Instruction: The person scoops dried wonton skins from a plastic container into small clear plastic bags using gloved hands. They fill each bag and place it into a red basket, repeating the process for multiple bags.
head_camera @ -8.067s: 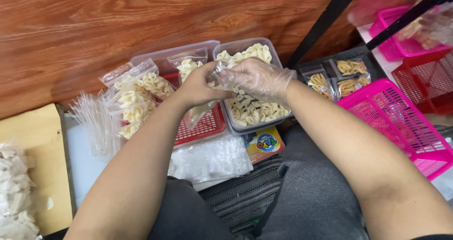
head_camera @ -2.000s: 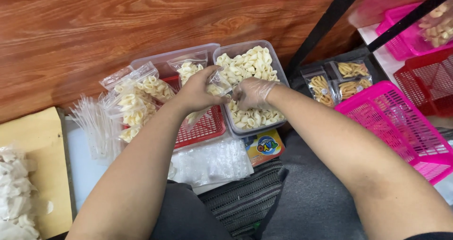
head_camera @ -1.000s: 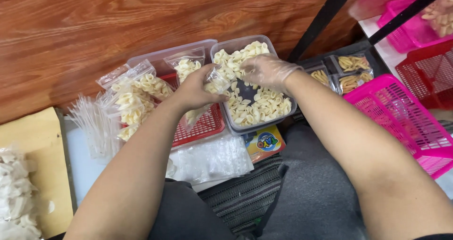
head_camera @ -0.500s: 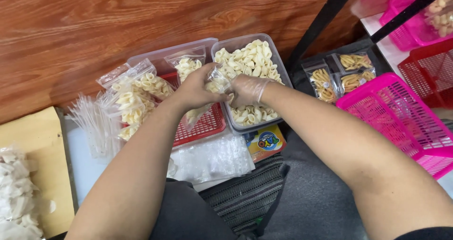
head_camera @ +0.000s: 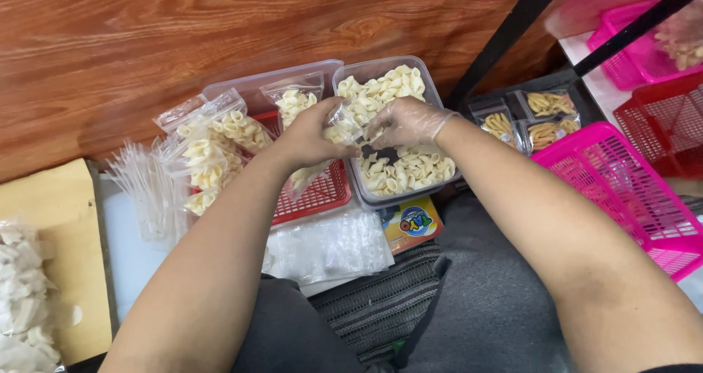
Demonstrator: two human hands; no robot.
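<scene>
Left hand: the bare left hand point(head_camera: 311, 131) grips a small clear plastic bag point(head_camera: 338, 127) part-filled with pale shell-shaped crackers, fingers closed round its side.
Right hand: the right hand point(head_camera: 410, 122), in a thin clear glove, is curled narrow at the bag's mouth, fingertips touching the bag; whether it pinches any crackers, I cannot tell.
Bag position: held over the left edge of the clear rectangular plastic tub point(head_camera: 439, 98) of loose pale crackers.
Red basket: a red mesh plastic basket point(head_camera: 322, 193) sits just left of the tub, under the left hand.
Filled bags: clear packed bags of crackers point(head_camera: 216, 149) lean at the basket's left.
Empty bags: a flat stack of clear bags point(head_camera: 329, 245) lies near the person's lap.
Right side: a pink mesh plastic basket point(head_camera: 622, 190) stands well apart.
</scene>
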